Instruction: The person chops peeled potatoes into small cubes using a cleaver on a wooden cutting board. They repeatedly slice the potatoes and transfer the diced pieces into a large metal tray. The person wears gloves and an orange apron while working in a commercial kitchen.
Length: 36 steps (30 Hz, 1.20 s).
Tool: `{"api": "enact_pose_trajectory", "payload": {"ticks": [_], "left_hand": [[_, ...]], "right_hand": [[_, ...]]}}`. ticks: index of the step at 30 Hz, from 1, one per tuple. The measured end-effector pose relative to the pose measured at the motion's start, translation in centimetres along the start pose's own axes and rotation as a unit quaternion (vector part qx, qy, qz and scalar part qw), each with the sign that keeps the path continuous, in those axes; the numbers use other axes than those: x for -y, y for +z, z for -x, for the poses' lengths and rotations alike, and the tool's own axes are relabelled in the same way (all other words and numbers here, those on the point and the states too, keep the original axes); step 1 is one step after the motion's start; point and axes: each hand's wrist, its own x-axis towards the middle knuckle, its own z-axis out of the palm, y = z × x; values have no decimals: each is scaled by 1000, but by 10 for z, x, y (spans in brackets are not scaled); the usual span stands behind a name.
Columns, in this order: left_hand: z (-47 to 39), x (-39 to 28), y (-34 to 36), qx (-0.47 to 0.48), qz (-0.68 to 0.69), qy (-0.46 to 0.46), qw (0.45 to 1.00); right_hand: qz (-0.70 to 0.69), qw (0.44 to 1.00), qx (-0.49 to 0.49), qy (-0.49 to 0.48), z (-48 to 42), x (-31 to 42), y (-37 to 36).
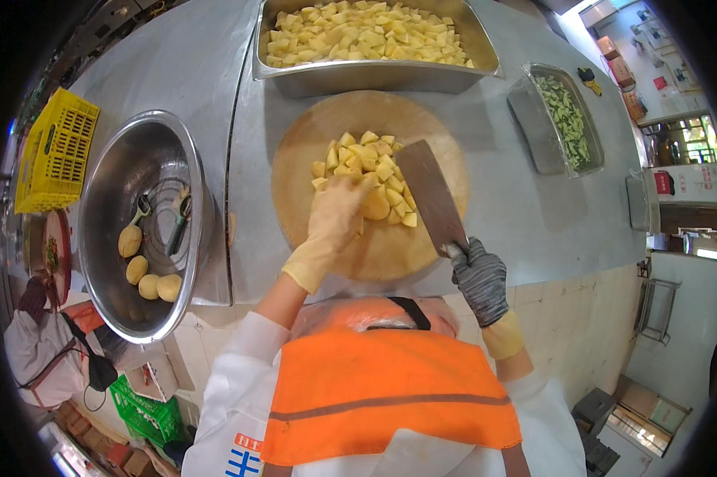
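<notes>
A round wooden chopping board (310,131) lies before me on the steel table, with a heap of potato chunks (367,155) on it. My left hand (338,208), in a pale yellow rubber glove, reaches over the near side of the heap. Its fingers touch a larger potato piece (375,206); whether they grip it I cannot tell. In my right hand (480,280), which wears a grey knit glove over a yellow one, is the handle of a cleaver (433,194). The broad blade slants up and left beside the right edge of the heap.
Beyond the board stands a deep steel pan (382,74) full of potato chunks. A steel basin (155,137) at left holds several peeled potatoes (137,269) and two peelers (179,226). At right is a container (531,131) of cut green vegetable. Another person (48,352) stands at far left near a yellow crate (57,152).
</notes>
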Motion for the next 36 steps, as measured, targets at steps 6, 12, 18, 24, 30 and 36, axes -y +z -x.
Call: {"api": "enact_pose_trajectory", "payload": {"ticks": [6, 12, 18, 24, 30, 36], "left_hand": [[-26, -15, 14, 143, -98, 15, 985], [-9, -14, 4, 8, 20, -34, 999], [51, 9, -73, -325, 121, -69, 936], [107, 25, -25, -261, 6, -61, 963], [93, 16, 21, -135, -20, 20, 990], [126, 7, 36, -166, 113, -90, 975]], "right_hand": [[-34, 998, -28, 47, 15, -36, 10], [2, 997, -76, -7, 19, -59, 24], [95, 977, 100, -165, 22, -17, 43], [110, 959, 205, -161, -9, 23, 67], [145, 967, 94, -188, -34, 6, 52], [175, 958, 70, -216, -13, 5, 42]]}}
